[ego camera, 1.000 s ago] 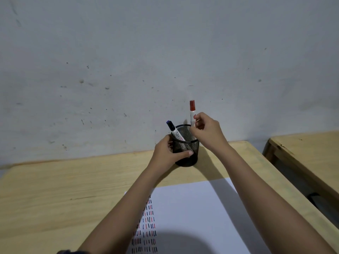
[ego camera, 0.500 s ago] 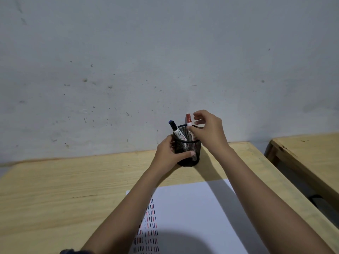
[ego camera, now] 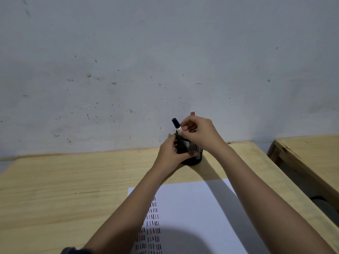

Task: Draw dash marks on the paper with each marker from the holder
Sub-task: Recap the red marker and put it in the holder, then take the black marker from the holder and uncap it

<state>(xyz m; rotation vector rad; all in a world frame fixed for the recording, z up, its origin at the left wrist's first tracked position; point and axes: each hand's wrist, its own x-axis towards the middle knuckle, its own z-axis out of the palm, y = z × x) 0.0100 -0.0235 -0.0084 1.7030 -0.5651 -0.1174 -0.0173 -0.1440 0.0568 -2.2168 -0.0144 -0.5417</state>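
A black mesh holder [ego camera: 194, 151] stands near the far edge of the wooden desk [ego camera: 73, 184]. My left hand [ego camera: 172, 153] is wrapped around its left side. My right hand [ego camera: 199, 133] sits over the rim, its fingertips pinching the white barrel of a blue-capped marker [ego camera: 176, 123] that leans out to the left. A red-capped marker [ego camera: 192, 113] shows only its tip behind my right hand. White paper [ego camera: 198, 208] lies nearer to me, with rows of red, black and blue dashes [ego camera: 152, 226] along its left side.
A grey wall [ego camera: 165, 61] rises right behind the desk. A second wooden desk [ego camera: 311, 156] stands to the right across a narrow gap. A dark round shadow falls on the paper's near edge.
My right hand lowered the red marker into the holder, let it go, then shifted left onto the blue-capped marker. My left hand stayed on the holder.
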